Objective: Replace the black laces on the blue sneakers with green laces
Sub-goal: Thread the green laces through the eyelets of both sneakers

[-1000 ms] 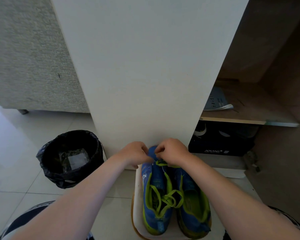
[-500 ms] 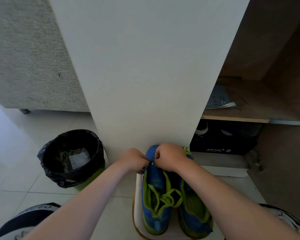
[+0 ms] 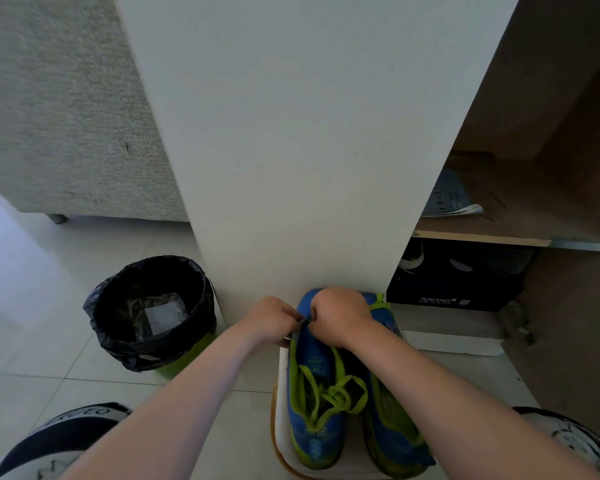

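Reaches in from 6 with both forearms, converging toward 12. Holds left hand (image 3: pixel 269 318) and right hand (image 3: pixel 340 315) knuckles-up, fingers curled tight, tips meeting at the 12 end of the left blue sneaker (image 3: pixel 314 382). Pinches a small dark bit (image 3: pixel 303 322) between them, too small to identify. Shows green lace (image 3: pixel 329 389) looped loose over that sneaker's tongue. Shows right blue sneaker (image 3: pixel 400 441) just beside at 3, both on a white tan-rimmed platform (image 3: pixel 282 393), cut off at 6. Shows black-lined bin (image 3: pixel 153 348) at 9 of the hands, holding a clear wrapper with white label (image 3: pixel 160 315). Shows black AOKANG shoebox (image 3: pixel 447 292) at 3, under a wooden shelf (image 3: pixel 499 233) carrying a printed sheet (image 3: pixel 451 199). Hides right sneaker's lacing under the right forearm; can't tell its state
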Motion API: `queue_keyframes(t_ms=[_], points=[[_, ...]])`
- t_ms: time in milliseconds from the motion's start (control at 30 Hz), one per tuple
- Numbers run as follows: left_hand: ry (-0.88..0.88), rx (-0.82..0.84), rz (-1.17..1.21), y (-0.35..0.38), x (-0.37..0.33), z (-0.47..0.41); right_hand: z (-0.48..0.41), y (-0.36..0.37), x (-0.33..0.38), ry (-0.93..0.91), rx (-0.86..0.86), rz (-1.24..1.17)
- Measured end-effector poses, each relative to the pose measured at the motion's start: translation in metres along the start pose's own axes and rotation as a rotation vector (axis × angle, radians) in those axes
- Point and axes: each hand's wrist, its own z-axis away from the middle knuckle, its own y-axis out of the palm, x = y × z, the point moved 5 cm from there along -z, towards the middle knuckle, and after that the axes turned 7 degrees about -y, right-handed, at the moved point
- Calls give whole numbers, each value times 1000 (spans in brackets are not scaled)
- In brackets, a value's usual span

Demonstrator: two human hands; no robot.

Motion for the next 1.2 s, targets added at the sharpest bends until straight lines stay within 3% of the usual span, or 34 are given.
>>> queue_keyframes(t_ms=[267, 633, 833, 1033, 1200], points=[[41, -33, -59, 5, -1, -2, 1, 4, 1, -7, -9, 57], [81, -43, -146, 7, -5, -5, -1, 11, -12, 71, -6, -193], [112, -88, -66, 5, 2, -9, 1, 16, -10, 139, -81, -179], [188, -139, -212, 4, -2, -11, 1, 20, -12, 204, -105, -186], [186, -164, -169, 5, -1, -14, -1, 27, -17, 280, -106, -281]])
